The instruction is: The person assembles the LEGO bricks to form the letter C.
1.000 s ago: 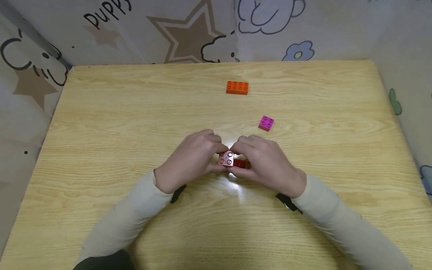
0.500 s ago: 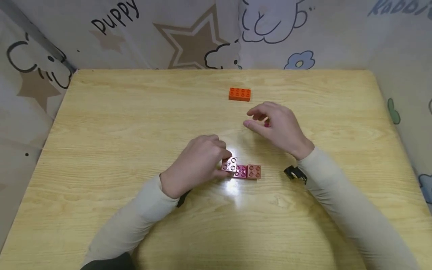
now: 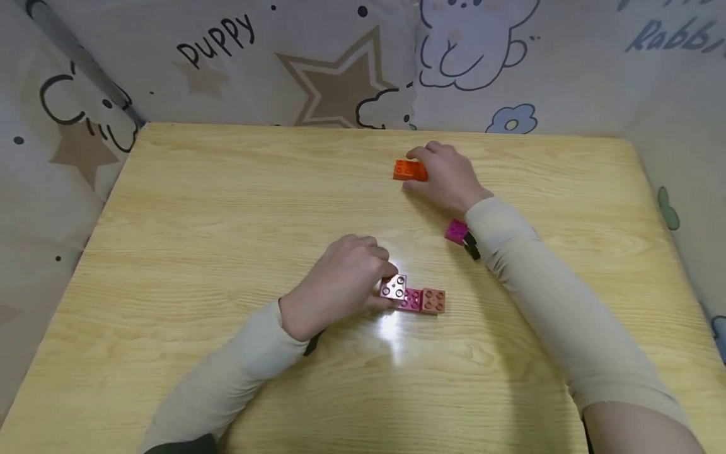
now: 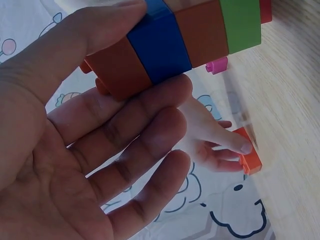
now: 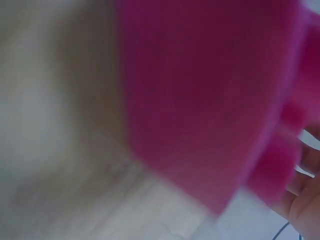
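My left hand (image 3: 343, 280) pinches a tower of toy building bricks between thumb and fingers; its studded top brick (image 3: 393, 287) shows brown in the head view. From the side, in the left wrist view, the tower has a blue brick (image 4: 160, 45), a green brick (image 4: 241, 25) and brown ones, with a bit of red at its end. Beside the tower's base lie a dark pink brick (image 3: 413, 300) and an orange-brown brick (image 3: 433, 301). Toward the back, my right hand (image 3: 448, 176) has thumb and fingers around the sides of a long orange brick (image 3: 405, 169), covering its right part.
A small magenta brick (image 3: 456, 231) lies under my right wrist, beside the black wrist strap (image 3: 471, 246); it fills much of the right wrist view, blurred. Patterned walls (image 3: 340, 69) border the wooden table (image 3: 227, 208) at the back and sides.
My right hand has left the bricks near the left hand and reached forward, past the magenta brick, to the orange brick. The left hand keeps its hold on the tower.
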`<state>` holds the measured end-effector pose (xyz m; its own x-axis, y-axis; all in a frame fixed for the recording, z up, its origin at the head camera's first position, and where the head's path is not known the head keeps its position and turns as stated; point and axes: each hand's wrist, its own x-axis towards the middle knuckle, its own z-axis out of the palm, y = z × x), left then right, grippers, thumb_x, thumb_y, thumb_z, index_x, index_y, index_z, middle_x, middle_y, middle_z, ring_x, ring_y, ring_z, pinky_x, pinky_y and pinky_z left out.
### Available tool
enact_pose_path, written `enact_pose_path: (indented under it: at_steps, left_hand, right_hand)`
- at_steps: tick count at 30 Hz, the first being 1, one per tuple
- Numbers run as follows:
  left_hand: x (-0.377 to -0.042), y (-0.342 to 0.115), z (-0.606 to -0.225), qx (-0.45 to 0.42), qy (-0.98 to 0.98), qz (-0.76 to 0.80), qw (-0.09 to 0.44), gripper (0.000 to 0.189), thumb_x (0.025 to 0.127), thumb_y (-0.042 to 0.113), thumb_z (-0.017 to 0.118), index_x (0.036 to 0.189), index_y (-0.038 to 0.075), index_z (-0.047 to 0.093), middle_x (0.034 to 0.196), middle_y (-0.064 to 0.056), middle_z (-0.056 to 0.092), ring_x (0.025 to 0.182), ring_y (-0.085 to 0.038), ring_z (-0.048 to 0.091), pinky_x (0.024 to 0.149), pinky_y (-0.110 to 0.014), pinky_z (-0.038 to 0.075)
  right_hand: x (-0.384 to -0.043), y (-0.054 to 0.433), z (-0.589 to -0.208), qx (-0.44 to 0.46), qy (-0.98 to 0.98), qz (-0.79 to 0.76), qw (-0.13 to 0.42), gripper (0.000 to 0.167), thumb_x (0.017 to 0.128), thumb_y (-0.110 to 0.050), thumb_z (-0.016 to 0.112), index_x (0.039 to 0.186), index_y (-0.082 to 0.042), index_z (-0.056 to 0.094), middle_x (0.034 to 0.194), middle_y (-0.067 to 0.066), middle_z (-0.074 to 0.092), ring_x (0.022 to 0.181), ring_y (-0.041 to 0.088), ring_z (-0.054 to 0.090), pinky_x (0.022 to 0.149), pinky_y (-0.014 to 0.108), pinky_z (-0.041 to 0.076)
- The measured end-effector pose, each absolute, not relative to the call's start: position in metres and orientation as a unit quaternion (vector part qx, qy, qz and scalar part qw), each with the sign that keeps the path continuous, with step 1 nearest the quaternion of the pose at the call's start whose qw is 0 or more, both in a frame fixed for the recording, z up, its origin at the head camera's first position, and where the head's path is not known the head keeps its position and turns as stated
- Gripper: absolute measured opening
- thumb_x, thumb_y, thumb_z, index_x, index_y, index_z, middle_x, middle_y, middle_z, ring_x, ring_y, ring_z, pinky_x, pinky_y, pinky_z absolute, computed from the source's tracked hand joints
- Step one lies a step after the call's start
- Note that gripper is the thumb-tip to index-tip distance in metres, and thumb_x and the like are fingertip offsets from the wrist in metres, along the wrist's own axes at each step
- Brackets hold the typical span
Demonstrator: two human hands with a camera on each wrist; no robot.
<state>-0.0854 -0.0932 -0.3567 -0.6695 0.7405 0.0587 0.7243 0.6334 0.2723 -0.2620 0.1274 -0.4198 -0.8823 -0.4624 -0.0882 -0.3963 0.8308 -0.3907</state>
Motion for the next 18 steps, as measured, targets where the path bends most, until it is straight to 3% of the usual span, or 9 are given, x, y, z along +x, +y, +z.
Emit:
enact_pose_path:
  at_steps: [8, 18]
  left_hand:
    - [-0.084, -0.092, -0.358, 0.399, 0.905, 0.142, 0.039, 0.033, 0.077, 0.037, 0.101, 0.091, 0.013, 0.084, 0.080, 0.004, 0.068, 0.076, -0.017, 0.060, 0.072, -0.035, 0.050]
    - [-0.086, -0.092, -0.359, 0.391, 0.909, 0.138, 0.045, 0.033, 0.077, 0.038, 0.101, 0.091, 0.014, 0.083, 0.080, 0.005, 0.068, 0.076, -0.017, 0.060, 0.072, -0.035, 0.050]
  right_hand:
    - [-0.270, 0.117, -0.419, -0.234, 0.957, -0.153, 0.072, 0.043, 0.102, -0.020, 0.074, 0.139, 0.002, 0.068, 0.133, 0.024, 0.067, 0.121, 0.045, 0.063, 0.103, 0.061, 0.051]
    - [-0.234, 0.134, -0.393, -0.247, 0.948, -0.197, 0.028, 0.043, 0.103, -0.028, 0.076, 0.134, 0.002, 0.070, 0.123, 0.020, 0.069, 0.107, 0.037, 0.064, 0.093, 0.055, 0.053]
